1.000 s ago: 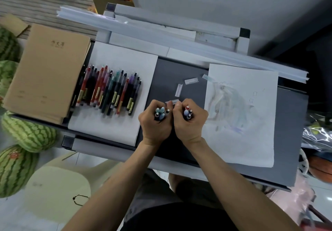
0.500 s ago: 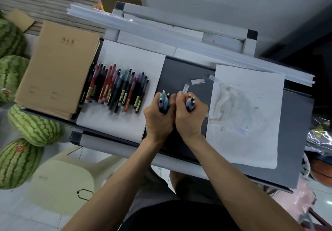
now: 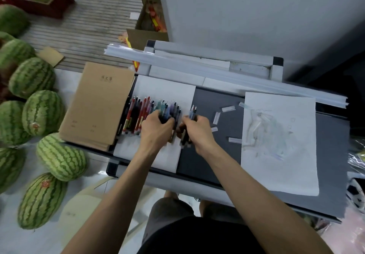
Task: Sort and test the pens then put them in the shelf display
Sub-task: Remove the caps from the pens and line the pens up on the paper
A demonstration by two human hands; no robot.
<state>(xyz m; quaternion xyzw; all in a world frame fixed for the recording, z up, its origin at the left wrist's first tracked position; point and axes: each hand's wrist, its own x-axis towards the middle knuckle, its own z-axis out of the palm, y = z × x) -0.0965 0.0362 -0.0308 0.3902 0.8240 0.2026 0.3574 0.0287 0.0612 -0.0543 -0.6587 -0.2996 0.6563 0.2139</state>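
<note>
A row of coloured pens (image 3: 138,115) lies side by side on a white sheet (image 3: 167,88) on the grey shelf top (image 3: 221,99). My left hand (image 3: 157,130) is down on the right part of that row, its fingers curled round a small bunch of teal and blue pens (image 3: 165,110). My right hand (image 3: 196,131) grips another bunch of pens (image 3: 192,111) at the sheet's right edge, tips pointing away from me. Motion blur hides the exact finger positions.
A stack of brown notebooks (image 3: 98,103) lies left of the pens. A scribbled test sheet (image 3: 280,143) lies at the right, with small clear caps (image 3: 228,108) scattered between. Long white strips (image 3: 217,72) cross the back. Several watermelons (image 3: 42,113) sit on the floor at left.
Both hands moved left from the grey middle, fists side by side, to the pen row on the white sheet. The bunches went from upright to lying low. The camera tilted left.
</note>
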